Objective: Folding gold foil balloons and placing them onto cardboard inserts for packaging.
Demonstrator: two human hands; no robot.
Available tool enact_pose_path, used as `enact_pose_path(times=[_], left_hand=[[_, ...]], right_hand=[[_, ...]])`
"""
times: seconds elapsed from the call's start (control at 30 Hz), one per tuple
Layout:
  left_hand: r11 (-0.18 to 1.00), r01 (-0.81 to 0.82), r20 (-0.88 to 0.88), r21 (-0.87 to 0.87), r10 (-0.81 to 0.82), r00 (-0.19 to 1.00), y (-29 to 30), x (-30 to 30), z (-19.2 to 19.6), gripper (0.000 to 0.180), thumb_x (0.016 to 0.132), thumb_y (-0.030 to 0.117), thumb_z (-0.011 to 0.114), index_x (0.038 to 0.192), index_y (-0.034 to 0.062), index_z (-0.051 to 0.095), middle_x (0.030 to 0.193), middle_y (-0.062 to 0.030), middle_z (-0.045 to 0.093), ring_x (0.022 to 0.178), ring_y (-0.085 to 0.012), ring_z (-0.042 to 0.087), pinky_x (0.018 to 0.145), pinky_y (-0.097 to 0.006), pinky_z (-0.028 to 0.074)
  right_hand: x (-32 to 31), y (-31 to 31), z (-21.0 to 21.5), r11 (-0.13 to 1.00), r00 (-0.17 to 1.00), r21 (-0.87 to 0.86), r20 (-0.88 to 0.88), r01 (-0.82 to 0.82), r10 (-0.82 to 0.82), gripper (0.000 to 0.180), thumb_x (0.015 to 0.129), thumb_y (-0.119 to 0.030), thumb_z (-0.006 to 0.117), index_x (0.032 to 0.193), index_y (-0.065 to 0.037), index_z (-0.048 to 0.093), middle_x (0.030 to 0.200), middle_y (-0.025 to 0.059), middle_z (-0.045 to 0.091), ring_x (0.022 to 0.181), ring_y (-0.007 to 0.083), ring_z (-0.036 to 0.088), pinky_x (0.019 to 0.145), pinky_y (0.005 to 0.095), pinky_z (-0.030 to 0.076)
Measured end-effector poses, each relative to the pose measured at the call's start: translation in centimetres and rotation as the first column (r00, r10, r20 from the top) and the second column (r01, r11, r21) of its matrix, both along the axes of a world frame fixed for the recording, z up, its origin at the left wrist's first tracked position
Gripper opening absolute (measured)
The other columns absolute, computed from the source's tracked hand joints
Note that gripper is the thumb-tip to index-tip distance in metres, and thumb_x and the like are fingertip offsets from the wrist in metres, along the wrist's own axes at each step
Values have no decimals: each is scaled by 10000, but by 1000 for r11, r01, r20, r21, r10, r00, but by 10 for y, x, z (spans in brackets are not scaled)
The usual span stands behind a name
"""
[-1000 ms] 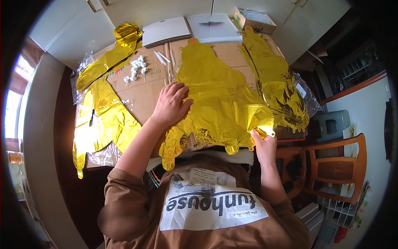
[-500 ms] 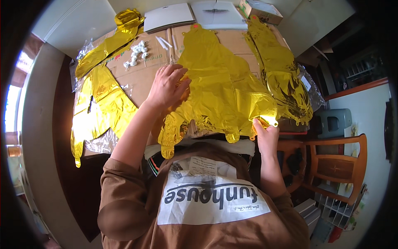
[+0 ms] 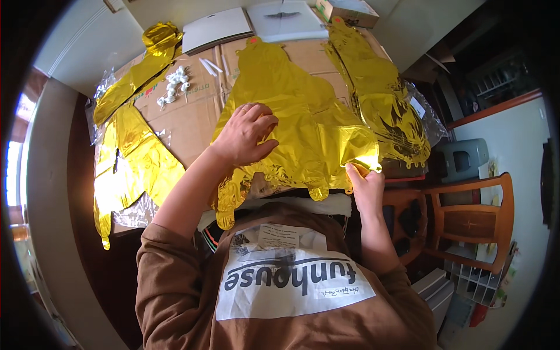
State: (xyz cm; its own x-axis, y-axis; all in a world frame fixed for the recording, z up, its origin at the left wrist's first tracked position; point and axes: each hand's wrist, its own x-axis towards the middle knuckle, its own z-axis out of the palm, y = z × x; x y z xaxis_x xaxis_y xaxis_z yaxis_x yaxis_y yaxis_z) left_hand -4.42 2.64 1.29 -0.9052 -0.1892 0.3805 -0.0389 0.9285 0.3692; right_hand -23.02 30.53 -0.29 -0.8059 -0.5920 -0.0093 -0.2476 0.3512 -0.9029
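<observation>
A large flat gold foil balloon (image 3: 297, 111) spreads over the middle of the cardboard-covered table, its lower lobes hanging past the near edge. My right hand (image 3: 367, 185) pinches its near right corner between thumb and fingers, and the foil there is creased and shiny. Over the balloon's left part hovers or rests my left hand (image 3: 245, 134), fingers loosely bent, thumb apart, nothing in its grasp; whether it touches the foil I cannot tell. Another flat gold foil balloon (image 3: 379, 87) lies to the right, and further gold foil (image 3: 134, 157) lies at the left.
On the cardboard (image 3: 198, 116) sit a bundle of white ribbon or string (image 3: 175, 84) and several white sticks (image 3: 210, 67). White flat boxes (image 3: 217, 30) and an open carton (image 3: 348, 13) stand at the back. A wooden chair (image 3: 471, 224) and a grey stool (image 3: 466, 158) are at right.
My left hand has shifted right and nearer to me across the foil. My right hand keeps its pinch on the corner. The whole view has moved slightly.
</observation>
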Motion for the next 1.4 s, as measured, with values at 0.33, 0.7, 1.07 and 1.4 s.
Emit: enact_pose_path(times=[0.33, 0.7, 1.07, 1.4], left_hand=[[997, 9, -26, -75, -11, 1000, 0, -2, -2, 494, 773, 257, 777, 1218, 89, 644, 1229, -142, 600, 1186, -372, 564, 1069, -499, 427], [997, -22, 4, -79, 22, 1000, 1, -1, -3, 516, 744, 230, 768, 1231, 103, 655, 1233, -127, 604, 1201, -350, 580, 1135, -529, 386], [995, -49, 18, -92, 50, 999, 1, -1, -8, 539, 760, 281, 785, 1258, 123, 652, 1250, -112, 606, 1243, -336, 570, 1155, -564, 361], [988, -86, 73, -131, 96, 993, 4, -4, 6, 434, 824, 249, 763, 1229, 112, 690, 1254, -109, 625, 1279, -348, 554, 1145, -571, 363]], right_hand=[[51, -22, 26, 967, 828, -110, -545, -230, 135, 207, 830, -37, 758, 1026, -46, 692, 982, 136, 709, 904, 327, 695, 821, 406, 543], [-13, -32, 9, 840, 551, 96, -714, -534, 432, 307, 935, -148, 696, 1235, -84, 702, 1284, 94, 702, 1262, 277, 630, 1175, 528, 370], [-19, -59, -7, 768, 331, 350, -749, -537, 574, 340, 922, -168, 702, 1246, -66, 687, 1382, 90, 643, 1318, 280, 575, 1194, 518, 339], [-19, -60, -9, 772, 332, 341, -756, -536, 564, 340, 917, -174, 704, 1239, -68, 681, 1388, 95, 635, 1297, 295, 567, 1165, 514, 362]])
